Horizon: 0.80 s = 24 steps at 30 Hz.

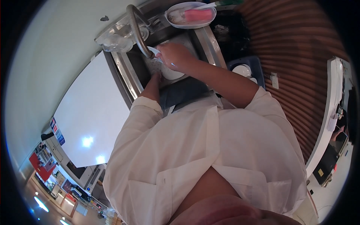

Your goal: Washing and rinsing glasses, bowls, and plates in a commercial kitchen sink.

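Over the stainless-steel sink (131, 66), my right hand (173, 57) grips a white dish (153, 51) by its edge, close under the spout of the curved metal faucet (137, 31). Wet spots shine on this hand. My left hand (157, 76) reaches down into the basin at the left. Its fingers are mostly hidden, so its grip cannot be made out. Right beside it, below my right hand, is a round white plate (173, 74), partly covered. Whether my left hand touches that plate is unclear.
Behind the sink stands a white oval tub (191, 26) with a pink sponge (198, 15) and a green-handled brush. Clear glassware (118, 43) sits left of the faucet. A dark blue rack (260, 67) at right holds white dishes (242, 70). A white panel (90, 112) borders the sink's left.
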Each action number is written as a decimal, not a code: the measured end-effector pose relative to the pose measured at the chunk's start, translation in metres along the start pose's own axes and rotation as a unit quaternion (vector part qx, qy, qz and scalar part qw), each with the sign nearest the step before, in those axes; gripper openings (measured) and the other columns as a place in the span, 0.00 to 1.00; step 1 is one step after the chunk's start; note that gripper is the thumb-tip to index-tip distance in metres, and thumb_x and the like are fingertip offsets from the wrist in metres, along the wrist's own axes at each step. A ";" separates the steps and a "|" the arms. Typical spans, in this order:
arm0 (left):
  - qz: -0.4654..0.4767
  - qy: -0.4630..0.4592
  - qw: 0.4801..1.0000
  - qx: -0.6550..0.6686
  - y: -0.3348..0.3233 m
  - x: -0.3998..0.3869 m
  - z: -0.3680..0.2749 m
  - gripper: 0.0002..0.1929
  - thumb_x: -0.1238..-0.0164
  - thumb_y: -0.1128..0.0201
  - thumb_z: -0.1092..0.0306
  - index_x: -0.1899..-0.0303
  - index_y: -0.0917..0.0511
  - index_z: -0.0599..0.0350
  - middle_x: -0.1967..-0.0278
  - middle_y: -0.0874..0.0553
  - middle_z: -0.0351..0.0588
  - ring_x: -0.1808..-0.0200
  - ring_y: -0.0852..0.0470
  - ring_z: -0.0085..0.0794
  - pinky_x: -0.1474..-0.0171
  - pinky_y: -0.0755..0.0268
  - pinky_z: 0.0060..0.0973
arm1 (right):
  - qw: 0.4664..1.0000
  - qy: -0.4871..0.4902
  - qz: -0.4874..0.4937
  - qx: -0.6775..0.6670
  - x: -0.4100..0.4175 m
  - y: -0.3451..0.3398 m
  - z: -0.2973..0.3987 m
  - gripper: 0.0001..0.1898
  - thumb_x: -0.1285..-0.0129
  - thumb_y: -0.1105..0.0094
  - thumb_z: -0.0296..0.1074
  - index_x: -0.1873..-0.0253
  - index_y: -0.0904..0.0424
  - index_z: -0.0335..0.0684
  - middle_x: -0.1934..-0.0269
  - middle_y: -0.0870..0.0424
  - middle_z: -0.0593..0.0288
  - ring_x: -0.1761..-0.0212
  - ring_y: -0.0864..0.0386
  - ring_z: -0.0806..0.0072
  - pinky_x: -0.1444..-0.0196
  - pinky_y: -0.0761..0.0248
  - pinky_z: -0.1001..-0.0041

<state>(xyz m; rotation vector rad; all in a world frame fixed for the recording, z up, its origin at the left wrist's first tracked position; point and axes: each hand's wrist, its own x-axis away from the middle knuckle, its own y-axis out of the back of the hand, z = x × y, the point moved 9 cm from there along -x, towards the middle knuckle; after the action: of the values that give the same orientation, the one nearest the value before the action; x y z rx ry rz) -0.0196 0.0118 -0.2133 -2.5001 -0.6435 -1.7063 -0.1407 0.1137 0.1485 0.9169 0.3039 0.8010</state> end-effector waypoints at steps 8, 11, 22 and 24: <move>0.119 0.036 0.989 0.085 -0.019 0.024 0.014 0.29 0.47 0.26 0.66 0.43 0.26 0.61 0.48 0.20 0.56 0.51 0.20 0.45 0.59 0.22 0.39 | 0.987 -0.041 -0.125 -0.095 0.038 0.043 -0.034 0.11 0.35 0.44 0.37 0.58 0.22 0.35 0.64 0.19 0.43 0.61 0.21 0.45 0.59 0.29 0.54; 0.025 -0.076 0.994 -0.080 -0.001 0.029 -0.029 0.24 0.45 0.28 0.61 0.49 0.22 0.65 0.54 0.16 0.59 0.54 0.17 0.52 0.55 0.22 0.41 | 0.985 -0.035 -0.137 -0.097 0.048 0.058 -0.036 0.11 0.36 0.43 0.37 0.59 0.23 0.34 0.66 0.19 0.43 0.61 0.22 0.44 0.60 0.30 0.55; -0.148 -0.379 0.781 -0.474 -0.022 0.199 -0.170 0.15 0.37 0.44 0.69 0.49 0.25 0.60 0.56 0.18 0.69 0.51 0.18 0.60 0.46 0.25 0.46 | 0.968 -0.012 -0.236 -0.087 0.083 0.128 -0.007 0.11 0.35 0.43 0.38 0.62 0.23 0.35 0.68 0.20 0.43 0.63 0.22 0.45 0.61 0.30 0.56; -0.137 -0.412 0.736 -0.520 -0.023 0.228 -0.181 0.14 0.37 0.45 0.71 0.49 0.24 0.57 0.56 0.17 0.68 0.52 0.17 0.59 0.49 0.24 0.45 | 0.965 -0.012 -0.247 -0.085 0.088 0.135 -0.004 0.11 0.35 0.43 0.38 0.62 0.22 0.35 0.68 0.20 0.43 0.63 0.22 0.45 0.61 0.30 0.56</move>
<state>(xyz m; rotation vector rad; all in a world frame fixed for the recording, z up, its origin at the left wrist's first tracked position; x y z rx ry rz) -0.1175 0.0551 0.0586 -4.2296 0.0693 -0.9672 -0.1489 0.2275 0.2620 0.6495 0.4151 0.3470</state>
